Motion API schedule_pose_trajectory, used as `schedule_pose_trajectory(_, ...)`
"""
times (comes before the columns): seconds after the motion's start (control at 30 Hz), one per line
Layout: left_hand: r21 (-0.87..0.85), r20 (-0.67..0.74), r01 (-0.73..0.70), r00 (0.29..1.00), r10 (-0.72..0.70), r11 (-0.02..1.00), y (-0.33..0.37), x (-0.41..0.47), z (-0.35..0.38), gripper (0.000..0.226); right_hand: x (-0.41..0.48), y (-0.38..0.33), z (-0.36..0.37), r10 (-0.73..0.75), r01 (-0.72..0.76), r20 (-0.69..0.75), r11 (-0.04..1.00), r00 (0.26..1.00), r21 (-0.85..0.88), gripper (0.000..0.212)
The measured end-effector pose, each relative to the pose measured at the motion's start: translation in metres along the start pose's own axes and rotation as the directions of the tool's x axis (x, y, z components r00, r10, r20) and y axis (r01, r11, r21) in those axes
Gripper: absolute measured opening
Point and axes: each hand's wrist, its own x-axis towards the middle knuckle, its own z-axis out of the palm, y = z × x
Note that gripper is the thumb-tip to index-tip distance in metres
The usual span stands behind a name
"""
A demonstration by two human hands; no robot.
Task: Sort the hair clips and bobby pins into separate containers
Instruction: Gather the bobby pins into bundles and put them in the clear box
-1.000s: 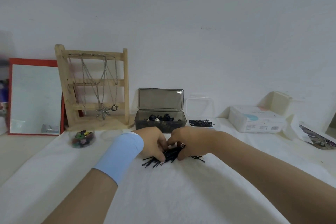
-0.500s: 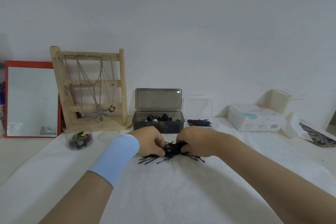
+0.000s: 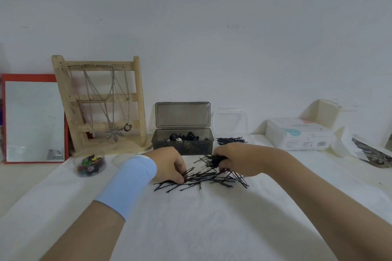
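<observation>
When read from the near edge outward, begins with two bare forearms stretched over the white cloth of the tabletop (image 3: 191, 229), with a pale blue wristband (image 3: 131, 182) on the left one. Just past that, left grip (image 3: 169, 164) curled down at the left edge of the loose bobby pins (image 3: 203, 181), fingertips closed on a few of them, probably to rake the scatter together. Opposite, right grip (image 3: 237, 159) clenched round a dark bunch of pins (image 3: 215, 160) held just above the heap, likely a handful gathered for one trip instead of many. Judged mid-sort, with plenty left on the cloth. Behind the hands, smoky box (image 3: 182, 148) with lid propped open and black hair clips (image 3: 184, 136) inside. Just to its right, clear container (image 3: 230, 122), lid also raised, with sorted pins (image 3: 231, 140) apparently in its shallow base, so presumably the destination for the handful and set within a short reach. Off to the left, round clear tub (image 3: 90, 164) of small coloured clips, well apart from the pins. Farthest back, wooden jewellery stand (image 3: 63, 99) hung with necklaces, red-framed mirror (image 3: 34, 121) leaning on the wall, white box (image 3: 297, 135) at the right.
</observation>
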Motion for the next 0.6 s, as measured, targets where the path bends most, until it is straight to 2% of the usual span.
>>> schedule_pose_trajectory(0.13, -0.103, -0.018, -0.008, 1.000, 0.006, 0.995, 0.006, -0.001, -0.001, 0.034, -0.002, 0.004, 0.003, 0.032, -0.025, -0.029, 0.980, 0.999, 0.200, 0.020)
schedule_pose_trajectory(0.27, -0.347, -0.171, -0.115, 0.984, 0.057, 0.931, 0.022, 0.000, -0.002, 0.021, 0.001, 0.004, 0.010, 0.046, -0.033, -0.036, 0.953, 0.998, 0.301, 0.016)
schedule_pose_trajectory(0.43, -0.477, -0.297, -0.171, 0.954, 0.025, 0.862, 0.034, 0.003, 0.000, 0.010, 0.001, 0.002, 0.015, 0.017, 0.025, -0.062, 0.789, 0.998, 0.614, 0.019)
schedule_pose_trajectory(0.5, -0.490, -0.295, -0.162, 0.956, 0.012, 0.856, 0.034, 0.003, -0.001, 0.011, -0.004, 0.004, 0.013, -0.015, 0.028, -0.027, 0.777, 1.000, 0.629, 0.023)
schedule_pose_trajectory(0.6, -0.480, -0.281, -0.140, 0.960, -0.001, 0.866, 0.032, 0.004, -0.002, 0.013, -0.008, 0.005, 0.010, -0.084, 0.074, -0.006, 0.845, 0.996, 0.530, 0.014)
